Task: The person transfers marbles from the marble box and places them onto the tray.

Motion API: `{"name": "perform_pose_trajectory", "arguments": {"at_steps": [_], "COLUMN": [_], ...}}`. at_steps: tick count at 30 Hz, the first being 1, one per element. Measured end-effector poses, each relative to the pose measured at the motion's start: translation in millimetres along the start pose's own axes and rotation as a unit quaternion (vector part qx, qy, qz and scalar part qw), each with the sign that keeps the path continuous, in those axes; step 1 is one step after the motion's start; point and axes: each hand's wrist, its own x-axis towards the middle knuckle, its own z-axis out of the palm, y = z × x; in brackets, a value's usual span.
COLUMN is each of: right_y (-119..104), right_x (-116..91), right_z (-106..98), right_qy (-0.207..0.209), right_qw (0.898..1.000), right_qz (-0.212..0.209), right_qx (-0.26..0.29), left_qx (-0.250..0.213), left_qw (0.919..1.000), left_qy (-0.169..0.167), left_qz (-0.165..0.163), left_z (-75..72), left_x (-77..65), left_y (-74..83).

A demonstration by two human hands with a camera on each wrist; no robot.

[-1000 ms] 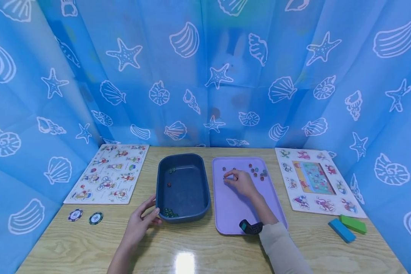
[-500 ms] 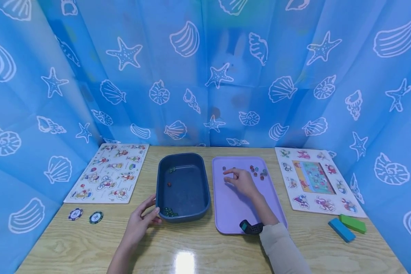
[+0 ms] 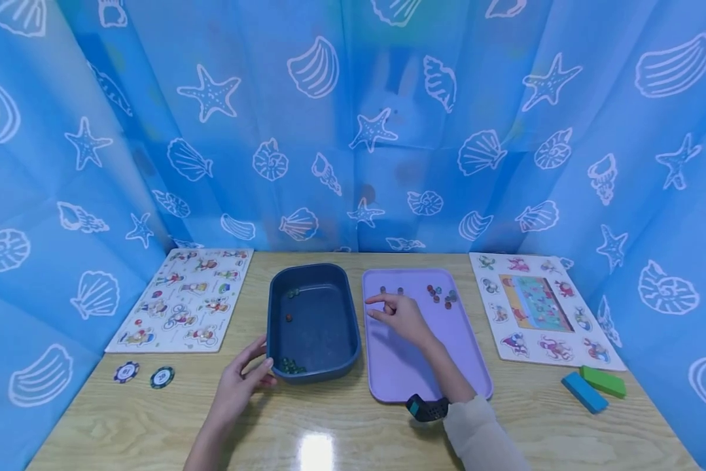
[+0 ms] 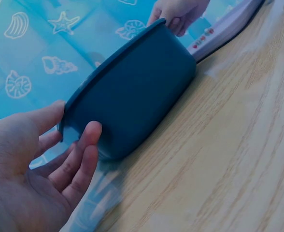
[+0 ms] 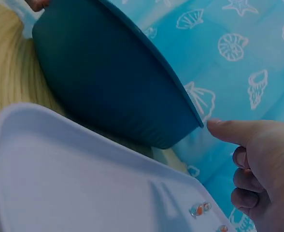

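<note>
Pinching the bin (image 3: 324,337) is the left grip (image 3: 245,376); whether the right grip (image 3: 401,316) holds anything is unclear.

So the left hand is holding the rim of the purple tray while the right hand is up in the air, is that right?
Not quite: the left hand is holding the rim of the dark container, not the purple tray; the left wrist view shows it. The right hand is indeed up in the air.

The tray (image 3: 390,369) lies free at its near left corner; leftward, the box (image 3: 323,324) blocks low passage.
</note>
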Motion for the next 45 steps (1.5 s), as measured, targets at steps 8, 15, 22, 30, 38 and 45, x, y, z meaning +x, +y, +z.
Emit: {"name": "perform_pose_trajectory", "arguments": {"at_steps": [8, 15, 22, 30, 38, 45], "right_y": [-31.3, -69.3, -82.6, -75.0, -71.8, -70.1], "right_x": [15.0, 46.3, 69.8, 74.3, 73.6, 75.2], "right_z": [6.1, 40.6, 75.9, 107.7, 122.3, 126.4], "right_qy": [0.008, -0.061, -0.072, -0.085, -0.138, -0.164], "right_qw": [0.999, 0.997, 0.997, 0.994, 0.980, 0.971], "right_qz": [-0.040, -0.038, -0.018, 0.038, 0.041, 0.041], "right_qx": [0.026, 0.012, -0.025, -0.051, -0.138, -0.171], "left_qx": [0.008, 0.017, 0.019, 0.017, 0.023, 0.024], "left_qw": [0.9999, 0.9998, 0.9998, 0.9998, 0.9995, 0.9995], "left_qy": [0.006, 0.013, 0.002, 0.002, -0.002, 0.000], "left_qz": [-0.005, -0.005, 0.006, 0.012, 0.021, 0.018], "left_z": [0.9, 1.9, 4.2, 2.7, 1.8, 1.6], "left_x": [1.7, 1.0, 3.1, -1.6, -1.0, -0.1], "left_y": [-0.9, 0.2, 1.5, -0.4, -2.8, -1.6]}}
